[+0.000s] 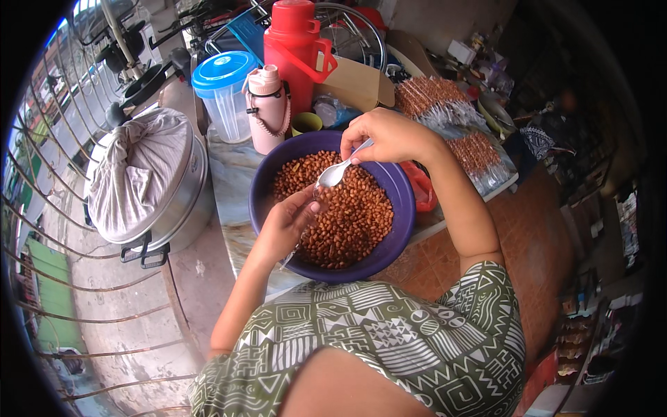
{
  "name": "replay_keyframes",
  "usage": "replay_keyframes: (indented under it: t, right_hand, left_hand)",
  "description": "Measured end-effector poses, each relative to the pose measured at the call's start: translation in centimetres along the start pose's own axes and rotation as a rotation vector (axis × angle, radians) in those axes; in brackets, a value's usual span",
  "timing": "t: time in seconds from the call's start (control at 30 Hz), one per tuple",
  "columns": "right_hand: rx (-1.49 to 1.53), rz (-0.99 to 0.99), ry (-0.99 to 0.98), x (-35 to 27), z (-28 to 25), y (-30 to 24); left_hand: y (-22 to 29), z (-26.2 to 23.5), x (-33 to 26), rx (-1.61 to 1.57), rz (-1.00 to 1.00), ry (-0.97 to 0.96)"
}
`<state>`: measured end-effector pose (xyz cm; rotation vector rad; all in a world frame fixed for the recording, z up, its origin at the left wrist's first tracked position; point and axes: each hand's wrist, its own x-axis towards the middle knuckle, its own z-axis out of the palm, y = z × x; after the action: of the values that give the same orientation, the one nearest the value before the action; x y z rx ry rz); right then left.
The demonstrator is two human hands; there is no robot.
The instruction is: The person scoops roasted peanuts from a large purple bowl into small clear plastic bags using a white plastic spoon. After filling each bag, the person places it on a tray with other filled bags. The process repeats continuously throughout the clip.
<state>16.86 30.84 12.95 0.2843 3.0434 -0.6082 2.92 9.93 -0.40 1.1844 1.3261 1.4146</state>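
The right hand (390, 135) is closed around the handle of a metal spoon (336, 172), fingers curled and pinching it near the upper end, with the spoon's bowl tipped down over the roasted peanuts (347, 215). The left hand (288, 224) is loosely curled, fingers bent inward, and it grips the top of a narrow clear plastic bag (295, 247) that hangs down from it over the peanuts; the bag is thin and hard to make out in detail. The spoon's bowl sits just above and beside the left hand's fingertips. The peanuts fill a purple bowl (396, 240), which rests on the marbled worktop (233, 181) directly in front of the person, both hands held over it. Behind the bowl stand a pink bottle (266, 111), a clear jug with a blue lid (224, 90), a red flask (295, 48) and a small green cup (306, 124). To the right lie many slim packets of peanuts (445, 104) spread in rows. To the left, lower than the worktop, stands a large metal pot (187, 201) covered with a cloth (135, 170).
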Motion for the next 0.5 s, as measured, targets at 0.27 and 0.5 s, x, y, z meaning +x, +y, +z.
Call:
replay_keyframes:
  t: [0.27,0.5]
  right_hand:
    - [-0.321,-0.129,0.310,-1.3,0.3,-3.5]
    - [-0.448,-0.170,0.455,-3.3,0.0,-6.2]
  left_hand:
    - [-0.2,-0.1,0.3,-0.097,0.087,0.031]
    - [2.5,-0.1,-0.8,-0.121,0.068,-0.053]
